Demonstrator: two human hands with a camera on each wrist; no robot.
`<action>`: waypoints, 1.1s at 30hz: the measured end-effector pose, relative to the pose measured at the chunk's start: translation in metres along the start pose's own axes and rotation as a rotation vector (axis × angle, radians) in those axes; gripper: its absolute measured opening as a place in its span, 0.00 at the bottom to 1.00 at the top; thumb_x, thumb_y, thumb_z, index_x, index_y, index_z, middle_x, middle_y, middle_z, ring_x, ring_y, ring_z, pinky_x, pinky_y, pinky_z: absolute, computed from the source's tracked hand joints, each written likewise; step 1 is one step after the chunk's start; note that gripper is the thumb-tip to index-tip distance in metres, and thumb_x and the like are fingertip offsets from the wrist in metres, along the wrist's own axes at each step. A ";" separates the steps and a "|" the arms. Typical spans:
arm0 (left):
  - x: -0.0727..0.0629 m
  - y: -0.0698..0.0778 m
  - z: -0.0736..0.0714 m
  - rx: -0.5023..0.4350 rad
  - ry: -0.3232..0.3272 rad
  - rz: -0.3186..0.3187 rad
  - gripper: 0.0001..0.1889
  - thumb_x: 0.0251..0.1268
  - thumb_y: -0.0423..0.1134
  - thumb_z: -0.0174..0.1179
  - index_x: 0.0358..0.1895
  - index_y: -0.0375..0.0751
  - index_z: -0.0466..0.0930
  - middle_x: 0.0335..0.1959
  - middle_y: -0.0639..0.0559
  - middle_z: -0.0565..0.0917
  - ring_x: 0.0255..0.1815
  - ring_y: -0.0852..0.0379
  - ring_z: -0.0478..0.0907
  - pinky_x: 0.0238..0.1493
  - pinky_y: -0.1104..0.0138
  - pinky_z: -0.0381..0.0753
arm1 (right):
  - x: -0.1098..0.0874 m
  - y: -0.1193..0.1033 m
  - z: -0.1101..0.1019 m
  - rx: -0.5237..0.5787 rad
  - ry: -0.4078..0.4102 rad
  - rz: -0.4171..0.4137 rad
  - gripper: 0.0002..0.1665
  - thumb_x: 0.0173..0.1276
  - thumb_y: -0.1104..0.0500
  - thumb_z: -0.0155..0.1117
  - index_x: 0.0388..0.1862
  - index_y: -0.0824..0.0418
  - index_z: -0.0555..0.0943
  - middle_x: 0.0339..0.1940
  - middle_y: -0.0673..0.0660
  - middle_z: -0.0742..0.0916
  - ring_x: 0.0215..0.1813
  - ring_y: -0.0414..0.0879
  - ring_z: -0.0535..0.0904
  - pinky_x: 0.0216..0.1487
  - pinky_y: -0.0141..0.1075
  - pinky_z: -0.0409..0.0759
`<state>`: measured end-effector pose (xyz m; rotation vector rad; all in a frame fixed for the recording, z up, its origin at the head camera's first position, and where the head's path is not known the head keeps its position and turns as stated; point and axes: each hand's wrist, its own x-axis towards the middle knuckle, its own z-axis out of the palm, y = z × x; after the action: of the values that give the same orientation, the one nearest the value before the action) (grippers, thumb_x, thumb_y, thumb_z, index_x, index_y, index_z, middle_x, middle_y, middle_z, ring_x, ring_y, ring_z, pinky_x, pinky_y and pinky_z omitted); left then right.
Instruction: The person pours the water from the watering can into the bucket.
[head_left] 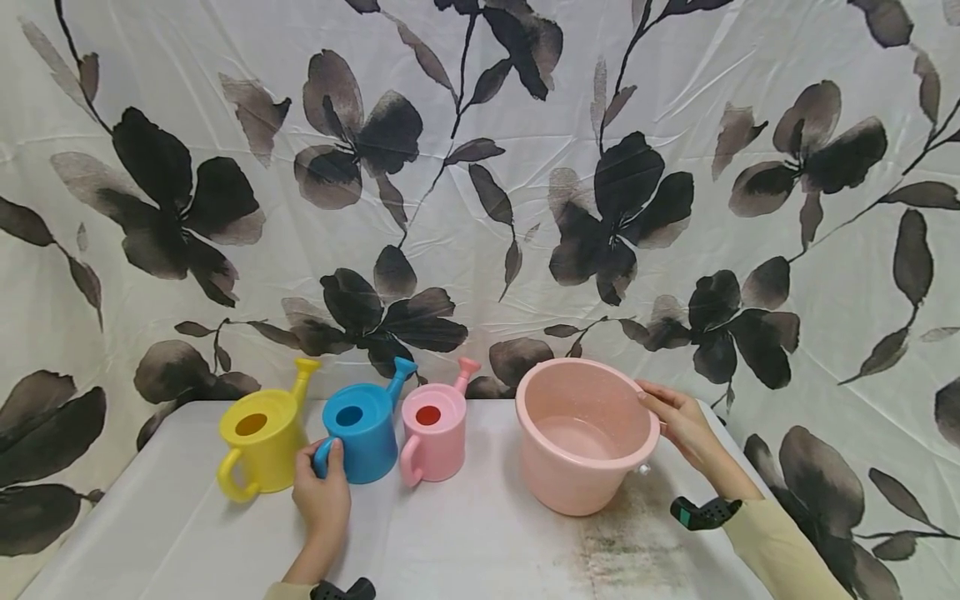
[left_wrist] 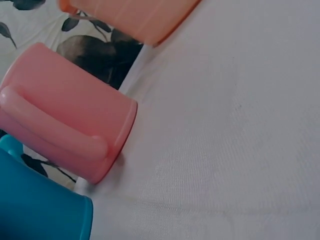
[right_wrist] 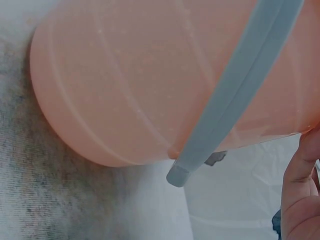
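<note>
My left hand (head_left: 322, 492) grips the handle of a blue watering can (head_left: 363, 437), thumb over the handle's top. The can stands upright between a yellow watering can (head_left: 262, 454) on its left and a pink watering can (head_left: 442, 442) on its right. At the right, my right hand (head_left: 681, 421) holds the rim of a pale pink bucket (head_left: 573, 492), fingers over the edge. Seen from the right wrist, a grey bail handle (right_wrist: 235, 90) slants down the bucket's side, and part of the hand (right_wrist: 302, 185) shows at its rim. The left wrist view leaves the left hand out.
White cloth covers the table (head_left: 465, 542). A dark, dirty-looking stain (head_left: 630, 542) marks it in front of the bucket, on the right. Behind the table hangs a white curtain (head_left: 480, 250) printed with dark flowers. Each wrist wears a black band (head_left: 705, 512).
</note>
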<state>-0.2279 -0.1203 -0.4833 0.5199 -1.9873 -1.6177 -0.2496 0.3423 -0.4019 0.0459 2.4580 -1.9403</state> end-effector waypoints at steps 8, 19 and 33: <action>0.000 0.006 -0.016 0.075 -0.017 0.086 0.23 0.74 0.45 0.49 0.63 0.33 0.66 0.61 0.38 0.73 0.59 0.41 0.67 0.63 0.46 0.66 | 0.000 -0.001 0.000 -0.006 0.003 -0.010 0.38 0.73 0.50 0.55 0.71 0.72 0.59 0.66 0.61 0.74 0.46 0.24 0.78 0.47 0.25 0.80; 0.002 0.031 -0.051 0.157 -0.014 0.194 0.19 0.75 0.39 0.48 0.64 0.34 0.67 0.61 0.40 0.74 0.60 0.46 0.69 0.66 0.63 0.67 | -0.001 -0.002 -0.003 -0.007 0.010 -0.005 0.38 0.73 0.49 0.55 0.72 0.72 0.59 0.61 0.54 0.76 0.45 0.23 0.77 0.47 0.25 0.79; 0.040 0.048 -0.096 0.184 0.216 0.395 0.15 0.69 0.33 0.52 0.56 0.32 0.75 0.51 0.45 0.80 0.46 0.83 0.60 0.52 0.78 0.60 | -0.001 -0.001 0.000 -0.020 0.009 0.007 0.38 0.74 0.49 0.55 0.72 0.72 0.59 0.65 0.58 0.75 0.45 0.23 0.77 0.47 0.25 0.79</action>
<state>-0.1994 -0.2088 -0.4153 0.3252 -1.9363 -1.1009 -0.2484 0.3420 -0.4014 0.0637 2.4787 -1.9170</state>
